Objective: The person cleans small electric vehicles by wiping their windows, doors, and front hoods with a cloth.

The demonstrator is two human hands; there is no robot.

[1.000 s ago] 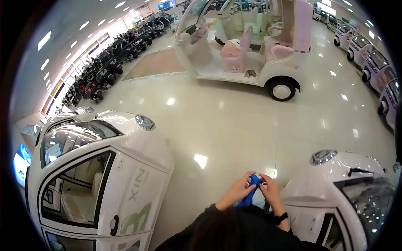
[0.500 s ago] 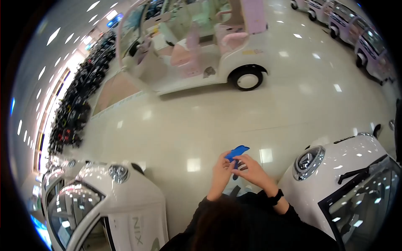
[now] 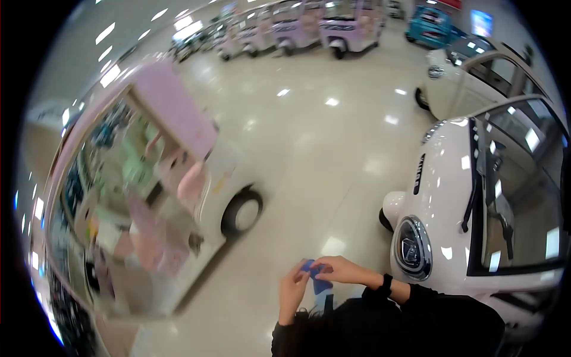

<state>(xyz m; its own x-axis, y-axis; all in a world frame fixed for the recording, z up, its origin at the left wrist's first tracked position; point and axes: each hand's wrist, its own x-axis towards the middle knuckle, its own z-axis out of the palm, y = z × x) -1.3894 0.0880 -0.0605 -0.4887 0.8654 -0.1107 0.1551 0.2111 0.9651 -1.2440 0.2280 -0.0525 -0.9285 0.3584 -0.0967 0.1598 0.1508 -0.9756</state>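
Head view: your left hand (image 3: 292, 290) and right hand (image 3: 340, 270) are pinching the blue piece (image 3: 322, 284) between them, white vehicle (image 3: 441, 196) to their right; any regrip calls for one pinch holding.

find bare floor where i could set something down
Open floor runs between the pink cart and nearest white microcar, up to the lilac three-wheelers. Crowded at right, where that microcar and a cream one stand close.

glossy beige floor (image 3: 309, 178) | glossy white rounded vehicle hood (image 3: 443, 190) | metal-look oval silver rim (image 3: 426, 247) | matt black cloth sleeve (image 3: 452, 309) | small blue piece (image 3: 322, 284): material unclear
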